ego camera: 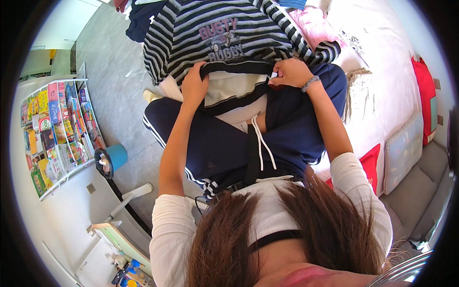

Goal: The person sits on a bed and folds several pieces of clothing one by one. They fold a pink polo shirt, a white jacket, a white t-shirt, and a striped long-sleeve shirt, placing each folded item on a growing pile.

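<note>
A black and grey striped long-sleeved sweatshirt lies spread in front of my crossed legs, its printed chest facing up. My left hand grips the left end of its black hem band. At the hem's other end my right hand pinches the edge, and a small white tag shows by its fingertips. Between the hands the hem gapes, baring the pale lining. One striped sleeve bends out to the right, past my knee. The other runs down the left side.
A pink garment and beige trousers lie on the bed at right. Dark clothing sits at upper left. Over the grey floor stand a blue bin and a white rack of books.
</note>
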`<state>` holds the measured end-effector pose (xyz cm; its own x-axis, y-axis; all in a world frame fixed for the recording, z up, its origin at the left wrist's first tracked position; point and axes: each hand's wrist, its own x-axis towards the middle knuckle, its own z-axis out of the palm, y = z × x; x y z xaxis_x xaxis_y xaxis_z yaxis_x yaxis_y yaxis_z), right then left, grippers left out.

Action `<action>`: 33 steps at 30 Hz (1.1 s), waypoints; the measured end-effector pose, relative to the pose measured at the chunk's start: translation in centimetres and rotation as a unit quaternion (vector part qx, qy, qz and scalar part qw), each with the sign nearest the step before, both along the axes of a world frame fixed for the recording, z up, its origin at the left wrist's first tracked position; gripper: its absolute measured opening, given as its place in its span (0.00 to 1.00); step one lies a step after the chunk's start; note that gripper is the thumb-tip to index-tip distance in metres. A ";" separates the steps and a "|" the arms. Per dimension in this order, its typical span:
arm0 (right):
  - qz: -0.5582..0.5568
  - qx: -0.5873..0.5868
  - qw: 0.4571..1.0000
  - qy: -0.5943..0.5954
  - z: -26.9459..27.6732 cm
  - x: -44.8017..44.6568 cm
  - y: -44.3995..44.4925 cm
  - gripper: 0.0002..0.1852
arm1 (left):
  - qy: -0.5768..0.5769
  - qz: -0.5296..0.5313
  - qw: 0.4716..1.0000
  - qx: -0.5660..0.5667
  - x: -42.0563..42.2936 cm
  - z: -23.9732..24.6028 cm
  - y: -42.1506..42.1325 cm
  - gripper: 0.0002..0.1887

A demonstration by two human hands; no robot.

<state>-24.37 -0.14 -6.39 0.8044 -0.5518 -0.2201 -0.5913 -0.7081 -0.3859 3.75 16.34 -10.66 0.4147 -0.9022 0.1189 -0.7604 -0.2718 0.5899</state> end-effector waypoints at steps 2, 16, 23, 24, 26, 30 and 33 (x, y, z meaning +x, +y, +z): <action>0.039 -0.045 0.997 -0.040 -3.5 -1.1 -0.8 0.13 | 0.011 0.005 1.000 -0.018 -0.7 -0.3 -0.4 0.19; -0.228 0.498 0.815 -0.188 -3.5 0.8 -2.1 0.09 | 0.076 0.042 0.992 -0.088 -0.7 -1.0 0.3 0.19; -0.255 0.532 0.777 -0.219 -3.3 0.5 -2.3 0.09 | 0.090 0.053 0.991 -0.081 -1.0 -0.6 0.3 0.19; -0.260 0.537 0.772 -0.220 -3.2 0.6 -2.2 0.09 | 0.088 0.052 0.991 -0.085 -0.9 -0.8 0.2 0.19; -0.279 0.546 0.752 -0.243 -3.1 0.9 -1.7 0.10 | 0.082 0.051 0.991 -0.093 -0.7 -1.2 0.3 0.19; -0.318 0.590 0.679 -0.300 -2.5 1.8 -0.6 0.09 | 0.090 0.055 0.991 -0.088 -0.9 -1.0 0.3 0.19; -0.311 0.674 0.593 -0.313 -2.7 1.6 -1.0 0.10 | 0.086 0.053 0.991 -0.092 -0.9 -1.1 0.2 0.19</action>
